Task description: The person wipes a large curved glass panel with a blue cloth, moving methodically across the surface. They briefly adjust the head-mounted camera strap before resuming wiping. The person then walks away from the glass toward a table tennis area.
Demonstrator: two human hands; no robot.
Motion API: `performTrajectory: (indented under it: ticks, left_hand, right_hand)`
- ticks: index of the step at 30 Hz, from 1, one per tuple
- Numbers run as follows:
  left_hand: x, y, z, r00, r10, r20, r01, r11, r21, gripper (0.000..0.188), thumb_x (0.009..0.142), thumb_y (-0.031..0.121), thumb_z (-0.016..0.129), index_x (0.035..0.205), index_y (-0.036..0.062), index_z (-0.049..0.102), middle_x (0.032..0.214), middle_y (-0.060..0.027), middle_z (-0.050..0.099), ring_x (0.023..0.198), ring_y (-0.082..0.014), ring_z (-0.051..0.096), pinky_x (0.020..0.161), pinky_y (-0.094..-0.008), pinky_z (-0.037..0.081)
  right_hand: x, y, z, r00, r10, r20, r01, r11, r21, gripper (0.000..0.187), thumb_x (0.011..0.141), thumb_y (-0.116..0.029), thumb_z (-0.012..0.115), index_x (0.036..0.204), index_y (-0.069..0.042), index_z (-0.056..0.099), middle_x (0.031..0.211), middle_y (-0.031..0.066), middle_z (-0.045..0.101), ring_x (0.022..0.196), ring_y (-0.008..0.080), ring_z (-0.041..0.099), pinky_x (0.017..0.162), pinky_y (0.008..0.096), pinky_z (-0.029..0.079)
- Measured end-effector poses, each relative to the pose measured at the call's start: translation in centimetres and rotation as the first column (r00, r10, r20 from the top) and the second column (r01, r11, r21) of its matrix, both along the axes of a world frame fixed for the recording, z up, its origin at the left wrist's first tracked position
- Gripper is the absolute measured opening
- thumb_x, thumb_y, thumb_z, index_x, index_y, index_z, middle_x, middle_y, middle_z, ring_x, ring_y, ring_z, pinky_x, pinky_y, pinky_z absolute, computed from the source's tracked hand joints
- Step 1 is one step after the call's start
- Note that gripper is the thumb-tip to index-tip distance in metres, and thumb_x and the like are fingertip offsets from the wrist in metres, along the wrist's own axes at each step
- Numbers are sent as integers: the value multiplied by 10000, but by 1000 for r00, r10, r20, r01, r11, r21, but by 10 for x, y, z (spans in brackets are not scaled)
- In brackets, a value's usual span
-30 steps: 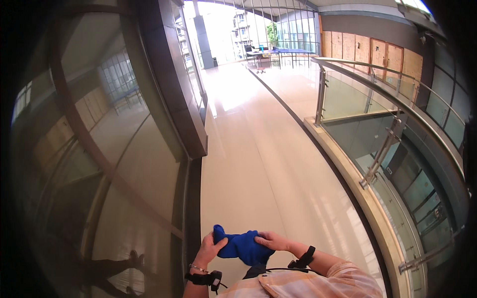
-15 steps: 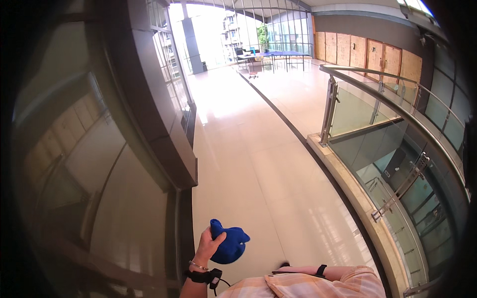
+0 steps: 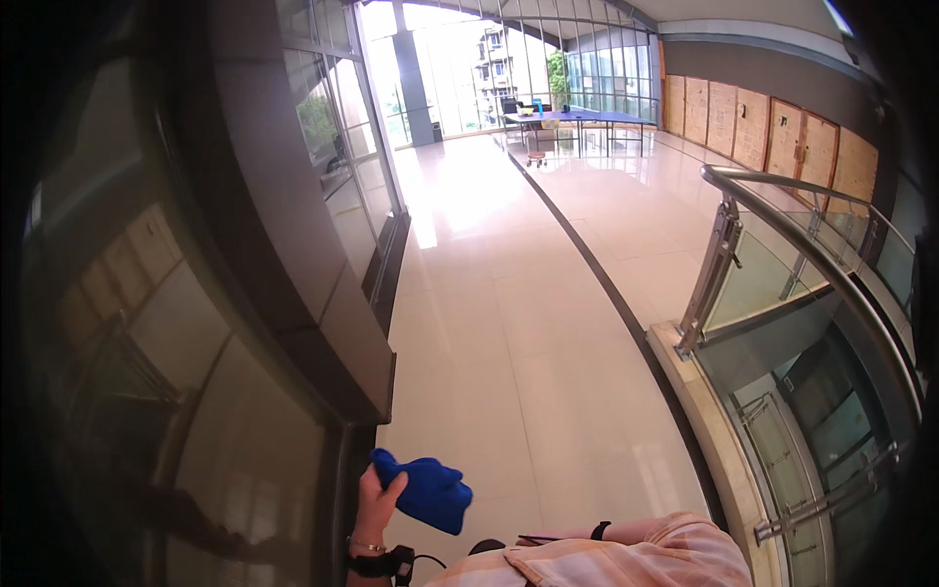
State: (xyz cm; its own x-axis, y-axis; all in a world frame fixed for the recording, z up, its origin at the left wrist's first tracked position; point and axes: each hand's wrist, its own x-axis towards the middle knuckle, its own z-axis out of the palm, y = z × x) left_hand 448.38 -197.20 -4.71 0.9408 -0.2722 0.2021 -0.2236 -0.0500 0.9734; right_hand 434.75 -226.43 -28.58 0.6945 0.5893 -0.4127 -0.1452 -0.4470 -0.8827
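Note:
My left hand (image 3: pixel 376 504) is closed around one end of a blue cloth (image 3: pixel 430 494), thumb on top, and the rest of the cloth spreads out to the right above the floor. A bracelet and a black wrist strap (image 3: pixel 380 564) with a cable circle that wrist. My right forearm (image 3: pixel 628 531) lies bent across the front of my checked shirt (image 3: pixel 626 563), a black band at its wrist. The fingers of my right hand cannot be made out behind the shirt's edge.
Glossy tiles (image 3: pixel 509 342) run ahead between a dark pillar (image 3: pixel 293 225) on the left and a steel-and-glass railing (image 3: pixel 812 235) over a stairwell on the right. At the far end stand a blue-topped table (image 3: pixel 587 116) and a small low stool (image 3: pixel 537 157). Wooden panels (image 3: pixel 748 122) line the right wall.
I have moved forward along the floor; the railing and pillar are nearer. My left hand has shifted left and down with the blue cloth, which now hangs in a different shape.

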Motion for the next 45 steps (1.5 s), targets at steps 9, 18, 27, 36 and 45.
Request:
performTrajectory:
  ticks: [9, 18, 27, 36, 45]
  left_hand:
    - [226, -59, -27, 977, 196, 83, -204, 973, 105, 249, 829, 149, 683, 952, -24, 555, 823, -64, 606, 771, -130, 550, 714, -301, 473]
    - [466, -235, -10, 980, -189, 67, 155, 924, 349, 354, 803, 220, 721, 1014, -21, 571, 857, -130, 650, 772, -211, 611, 724, -348, 496]
    - [656, -381, -10, 876, -477, 67, 434, 842, 321, 362, 832, 212, 704, 1071, -10, 550, 901, -136, 652, 812, -210, 616, 757, -336, 494]
    - [849, -448, -21, 943, -332, -12, 323, 911, 257, 318, 833, 142, 696, 1078, -3, 554, 925, -101, 659, 840, -166, 612, 780, -306, 501]
    - [1105, -515, -27, 968, -243, 63, 232, 961, 151, 251, 850, 106, 682, 1025, -27, 561, 903, -64, 653, 832, -116, 589, 749, -285, 501]
  right_hand:
    - [269, -132, 42, 958, -277, 80, 288, 920, -265, 517, 926, -495, 492, 1109, -29, 623, 909, 134, 691, 760, 235, 651, 750, 373, 516]
    - [433, -260, 57, 704, -708, 47, 710, 704, -22, 480, 914, -436, 560, 1168, -30, 595, 939, 86, 680, 758, 157, 648, 699, 305, 524]
    - [629, -358, 136, 697, -696, 170, 658, 716, 233, 609, 896, -337, 632, 1391, -65, 405, 1248, 95, 543, 1097, 179, 554, 930, 334, 459]
    - [926, -375, 143, 960, -251, 127, 213, 942, 259, 378, 931, -320, 598, 1183, -41, 571, 955, 12, 627, 910, 105, 537, 843, 274, 446]
    - [1171, -459, 182, 931, -361, 54, 331, 897, 293, 337, 960, -329, 555, 1091, -28, 634, 899, -44, 638, 818, 43, 534, 773, 237, 463]
